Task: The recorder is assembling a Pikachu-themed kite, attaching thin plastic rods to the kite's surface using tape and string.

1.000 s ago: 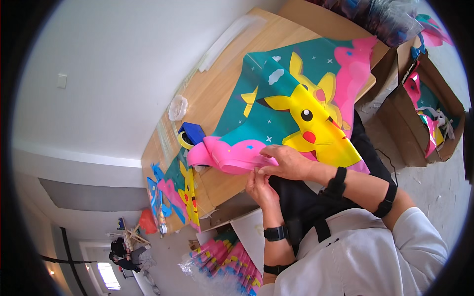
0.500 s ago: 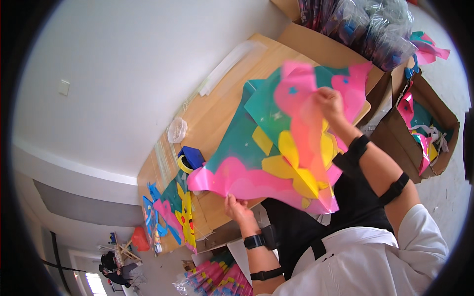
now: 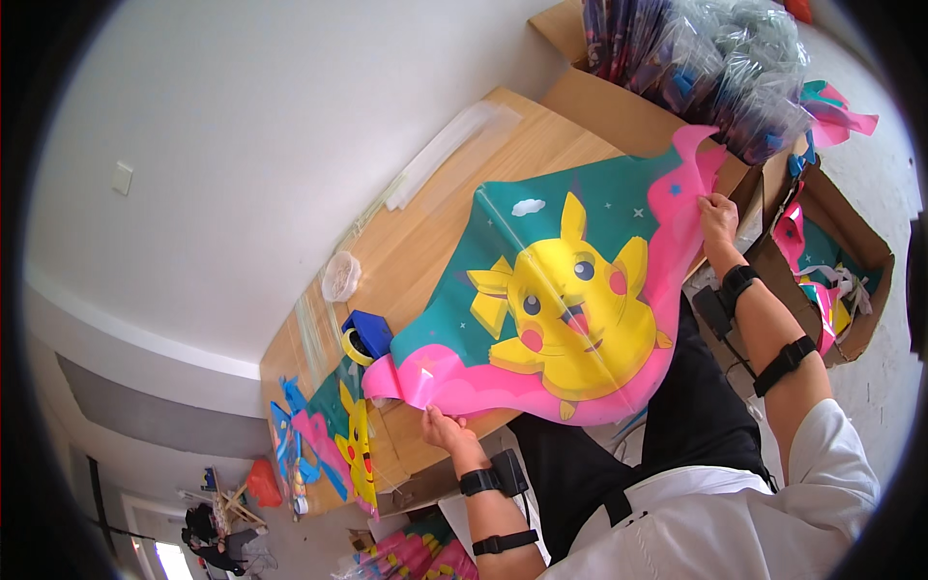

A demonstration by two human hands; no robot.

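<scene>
Cartoon-printed sheet (image 3: 570,309) spreads over the wood-grain tabletop (image 3: 420,242) and past its near edge, pink border (image 3: 474,391) pinched in your left grip (image 3: 448,429) and right grip (image 3: 718,220); a white wall (image 3: 213,145) rises left, an open cardboard box (image 3: 855,215) right.

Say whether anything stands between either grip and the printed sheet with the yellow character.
Nothing visible does: the left grip and right grip each pinch the printed sheet directly at its pink border.
</scene>
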